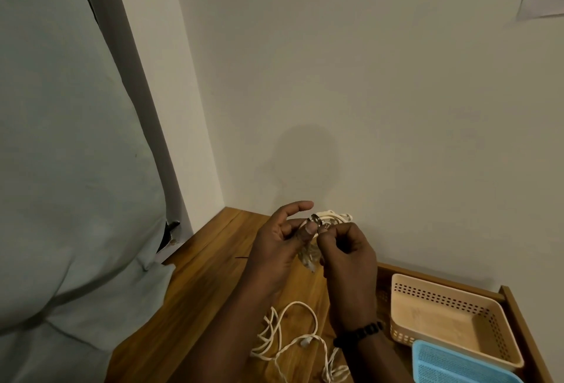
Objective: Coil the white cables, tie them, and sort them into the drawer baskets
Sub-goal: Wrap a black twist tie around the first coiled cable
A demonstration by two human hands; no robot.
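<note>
My left hand point(279, 239) and my right hand point(348, 256) are raised together above the wooden table point(201, 291). Between them they pinch a small clear plastic packet point(308, 256) with a thin tie at its top. My left index finger sticks out straight. Loose white cables point(293, 343) lie tangled on the table under my forearms. Another white cable bundle point(334, 217) lies by the wall behind my hands. A beige perforated basket point(451, 318) and a blue mesh basket point(457, 367) sit in the open drawer at right.
The drawer's wooden rim point(518, 315) runs along the right. A pale wall stands close behind the table. A light green curtain or cloth point(61, 169) hangs at the left. A thin dark tie point(242, 258) lies on the table.
</note>
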